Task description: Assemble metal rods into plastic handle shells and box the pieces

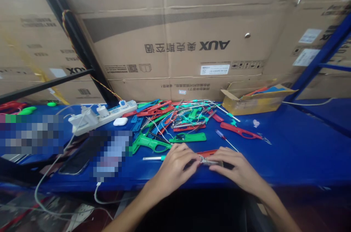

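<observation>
My right hand [233, 164] grips a small smoky, see-through lighter part [212, 162] between thumb and fingers, just above the table's near edge. The fingertips of my left hand [182, 162] pinch its pale, metallic-looking end, so both hands are closed on the same piece. Behind them lies a red lighter shell [207, 153], partly hidden by the fingers. A metal lighter tube [152, 158] with a teal collar runs under my left hand. Farther back are a green lighter shell [189, 137] and a green lighter handle [149, 143].
A heap of lighter parts [189, 115] covers the table's middle. A screwdriver [226, 139] and a red shell [241, 130] lie at right, before an open cardboard box [252, 104]. At left are a power strip [109, 115], a white earbud case [120, 121] and phones [112, 157] with cables.
</observation>
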{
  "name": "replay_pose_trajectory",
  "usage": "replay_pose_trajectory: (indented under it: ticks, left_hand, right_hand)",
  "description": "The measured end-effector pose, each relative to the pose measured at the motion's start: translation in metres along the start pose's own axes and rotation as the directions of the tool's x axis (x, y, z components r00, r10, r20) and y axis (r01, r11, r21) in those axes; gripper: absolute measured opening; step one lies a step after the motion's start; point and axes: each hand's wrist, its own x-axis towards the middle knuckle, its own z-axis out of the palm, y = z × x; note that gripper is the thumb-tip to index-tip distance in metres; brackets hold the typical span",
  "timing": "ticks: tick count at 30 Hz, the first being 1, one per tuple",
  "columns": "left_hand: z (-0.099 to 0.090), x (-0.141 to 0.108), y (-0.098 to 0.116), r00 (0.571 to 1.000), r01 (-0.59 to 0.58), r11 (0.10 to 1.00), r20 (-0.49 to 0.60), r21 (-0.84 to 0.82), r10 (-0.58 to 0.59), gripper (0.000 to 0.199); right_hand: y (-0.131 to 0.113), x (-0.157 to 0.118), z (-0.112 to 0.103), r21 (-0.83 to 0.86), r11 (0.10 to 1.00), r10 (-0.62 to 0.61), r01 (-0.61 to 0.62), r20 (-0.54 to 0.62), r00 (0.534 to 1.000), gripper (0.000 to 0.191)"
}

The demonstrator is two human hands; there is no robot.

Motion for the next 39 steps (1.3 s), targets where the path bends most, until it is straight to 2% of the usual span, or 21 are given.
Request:
replay_pose_trajectory:
  ticks: [7,20,29,39]
  left_hand:
    - [0.0008,-0.0028,-0.0029,1.0,-0.024,0.999,0.015,0.043,0.023,0.011]
    - [-0.0009,-0.001,0.0003,0.997,-0.076,0.997,0.02,0.028,0.076,0.009]
    - [0.0011,-0.0003,0.0,0.999,-0.006,0.997,-0.033,0.071,0.008,0.009]
    - [0.0027,-0.0004,-0.0019,0.997,-0.074,0.994,-0.003,0.078,0.075,0.009]
  right_hand:
    - [0.0009,-0.0009,0.0003,0.003,1.0,0.018,-0.018,0.019,1.0,0.026]
    - [0.0004,0.0005,0.0007,0.043,0.999,-0.031,0.03,0.024,0.999,0.025]
    - [0.0016,0.0013,-0.0012,0.016,0.999,-0.041,0.041,-0.013,0.999,0.024]
    - [0.0034,0.0016,-0.001,0.065,0.996,-0.056,0.054,0.037,0.998,0.025]
